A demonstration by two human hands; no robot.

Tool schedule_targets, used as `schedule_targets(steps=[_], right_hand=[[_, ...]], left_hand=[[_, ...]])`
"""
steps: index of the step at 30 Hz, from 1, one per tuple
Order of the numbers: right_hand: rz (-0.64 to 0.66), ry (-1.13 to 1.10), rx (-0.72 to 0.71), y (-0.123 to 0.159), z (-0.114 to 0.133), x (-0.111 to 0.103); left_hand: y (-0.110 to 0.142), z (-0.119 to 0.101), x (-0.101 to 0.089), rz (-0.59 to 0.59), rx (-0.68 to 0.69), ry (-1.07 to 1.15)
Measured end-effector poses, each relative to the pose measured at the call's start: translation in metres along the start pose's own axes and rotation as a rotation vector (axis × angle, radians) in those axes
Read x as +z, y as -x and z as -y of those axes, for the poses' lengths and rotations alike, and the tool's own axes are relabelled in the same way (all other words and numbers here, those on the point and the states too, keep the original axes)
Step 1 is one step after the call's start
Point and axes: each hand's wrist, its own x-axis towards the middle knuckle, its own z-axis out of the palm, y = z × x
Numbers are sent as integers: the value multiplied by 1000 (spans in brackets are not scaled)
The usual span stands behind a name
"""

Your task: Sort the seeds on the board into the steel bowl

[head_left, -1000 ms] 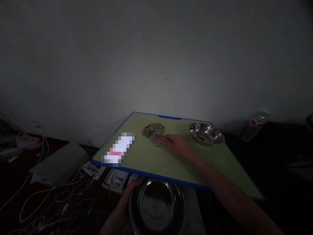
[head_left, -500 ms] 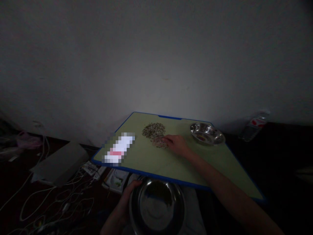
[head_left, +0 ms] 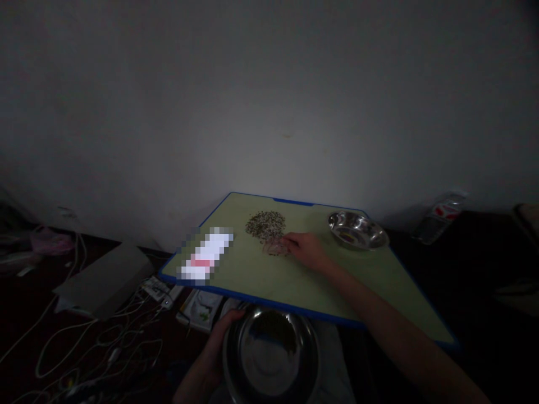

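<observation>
- A person's right hand [head_left: 305, 248] reaches over a pale green, blue-edged rectangular worktop [head_left: 252, 275], fingers bent together at the near-right edge of a loose heap of small dark and pale grains [head_left: 265, 223]; the step in hand looks like working through that heap.
- Beneath those fingertips lies a thin, clear, pinkish piece [head_left: 273, 247]; whether the fingers pinch it or merely touch it cannot be told in the dim light.
- Below the worktop's near edge, the left hand [head_left: 217, 343] grips the left side of a wide, round, shiny stainless-steel bowl [head_left: 272, 365], thumb at the rim, dark matter at the bowl's far side.
- Any next move appears to call for a light touch among the grains and a steady bowl, since the worktop's edge stands between bowl and heap.
- At the far right of the worktop sits a second, smaller shiny steel bowl [head_left: 364, 234]; at the left, a bright white phone-like slab [head_left: 206, 255], details masked, borders the work area.
- Off to the left, tangled white cables [head_left: 112, 356] and a grey box [head_left: 105, 280] crowd the floor; a clear plastic bottle with a red-and-white label [head_left: 440, 216] leans beyond the right side.
</observation>
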Motion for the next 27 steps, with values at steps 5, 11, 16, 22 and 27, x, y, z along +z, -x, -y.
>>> schedule_targets(steps=[5,11,16,22,27], right_hand=[[17,-53,-9,1,1,0],[13,-46,-16,2,2,1],[-13,-40,-19,3,2,1],[-12,-35,15,4,-2,3],[-1,-43,3,6,0,0]], left_hand=[[2,-1,3,-13,35,10],[2,-1,1,-14,6,-1],[3,0,2,-4,4,14],[2,-1,4,10,19,42],[4,-3,5,13,11,63]])
